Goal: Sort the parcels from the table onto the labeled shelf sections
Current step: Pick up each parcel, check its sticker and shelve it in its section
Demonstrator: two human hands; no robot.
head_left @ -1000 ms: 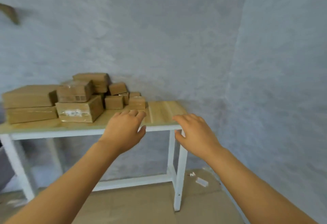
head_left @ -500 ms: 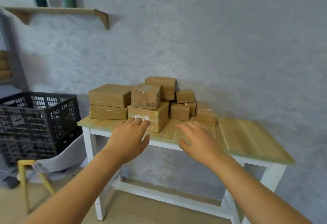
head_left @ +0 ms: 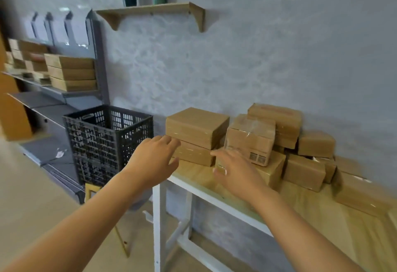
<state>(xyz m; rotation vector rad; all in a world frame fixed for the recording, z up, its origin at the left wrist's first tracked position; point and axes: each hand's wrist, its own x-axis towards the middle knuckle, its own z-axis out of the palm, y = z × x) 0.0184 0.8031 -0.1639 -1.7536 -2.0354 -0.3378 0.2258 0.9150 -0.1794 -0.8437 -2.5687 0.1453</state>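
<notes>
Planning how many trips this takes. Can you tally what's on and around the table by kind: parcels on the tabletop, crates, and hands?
Cardboard parcels on the table: about 9 in view, from the large flat parcel to the rightmost one; some may be hidden behind.
Black crates: 1
Hands: 2, left hand and right hand, both empty.
Total: about 12

The right hand (head_left: 234,173) is covering the front of a low parcel (head_left: 271,169), the shelf labels (head_left: 58,28) are blurring unreadably, and the worktop (head_left: 343,224) is running off the right edge.
</notes>
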